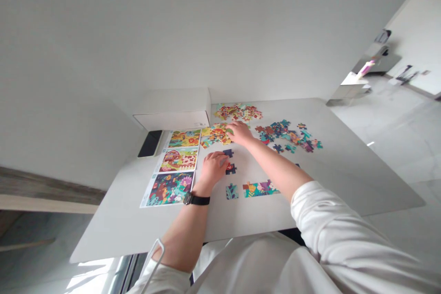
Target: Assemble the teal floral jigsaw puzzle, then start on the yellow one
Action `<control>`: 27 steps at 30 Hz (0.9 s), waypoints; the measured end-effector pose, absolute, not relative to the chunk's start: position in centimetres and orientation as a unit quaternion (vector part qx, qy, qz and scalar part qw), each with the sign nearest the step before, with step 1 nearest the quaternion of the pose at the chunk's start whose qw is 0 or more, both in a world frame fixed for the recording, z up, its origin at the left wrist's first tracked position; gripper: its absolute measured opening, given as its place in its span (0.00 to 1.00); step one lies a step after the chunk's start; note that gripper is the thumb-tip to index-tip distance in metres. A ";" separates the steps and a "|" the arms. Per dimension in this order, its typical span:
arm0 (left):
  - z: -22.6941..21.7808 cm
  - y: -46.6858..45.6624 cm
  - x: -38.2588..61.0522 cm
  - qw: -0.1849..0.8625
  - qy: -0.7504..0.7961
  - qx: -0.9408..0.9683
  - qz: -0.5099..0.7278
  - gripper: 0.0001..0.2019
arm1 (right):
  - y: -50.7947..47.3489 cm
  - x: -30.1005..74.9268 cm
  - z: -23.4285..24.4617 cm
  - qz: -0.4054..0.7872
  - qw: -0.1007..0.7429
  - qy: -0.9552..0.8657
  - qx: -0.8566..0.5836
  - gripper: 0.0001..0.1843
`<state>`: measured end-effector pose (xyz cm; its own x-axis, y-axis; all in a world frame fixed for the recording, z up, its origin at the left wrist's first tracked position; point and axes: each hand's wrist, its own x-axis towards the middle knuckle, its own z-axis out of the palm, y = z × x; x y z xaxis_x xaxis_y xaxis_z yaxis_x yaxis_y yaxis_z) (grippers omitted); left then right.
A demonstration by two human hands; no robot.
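My left hand (214, 166) rests on the table with its fingers bent against a dark jigsaw puzzle piece (231, 169) with a red patch. Just above lies another dark blue piece (228, 152). Over the yellow and orange puzzle pieces (217, 134) is my right hand (240, 132), its fingers curled down among them; whatever its fingertips grip is hidden. Nearer to me are a single teal leaf-patterned piece (232, 191) and a joined strip of floral pieces (260, 188), whose right end is covered by my right forearm.
A sheet with three printed pictures (179, 160) lies left of my left hand. Behind it are a phone (150, 143) and a long white box (172, 110). A reddish-yellow pile (238, 111) sits by the wall; blue and purple pieces (284, 132) spread right on the table (347, 165).
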<state>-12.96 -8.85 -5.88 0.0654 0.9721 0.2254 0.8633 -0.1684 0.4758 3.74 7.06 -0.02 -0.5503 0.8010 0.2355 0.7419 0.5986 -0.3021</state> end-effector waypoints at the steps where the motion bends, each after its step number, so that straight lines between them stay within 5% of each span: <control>1: -5.9 -8.9 -13.0 0.110 0.634 0.723 0.251 0.13 | 6.7 5.0 0.0 0.090 0.182 -0.875 -0.439 0.16; 14: -5.8 -8.4 -13.3 0.103 0.631 0.725 0.254 0.13 | 1.2 31.7 -2.8 0.146 0.328 -0.694 -0.625 0.13; 21: -6.2 -8.2 -13.6 0.093 0.625 0.733 0.252 0.16 | -1.0 33.9 -5.9 0.140 0.399 -0.597 -0.682 0.16; 27: -6.3 -8.4 -13.7 0.098 0.621 0.732 0.263 0.17 | -0.2 33.1 -6.8 0.112 0.351 -0.684 -0.629 0.16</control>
<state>-13.66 -8.45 -6.34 0.0909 0.9605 0.2631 0.8571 -0.2100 0.4704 33.08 -0.22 -6.78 0.0386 0.9396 0.3401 0.7827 0.1831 -0.5948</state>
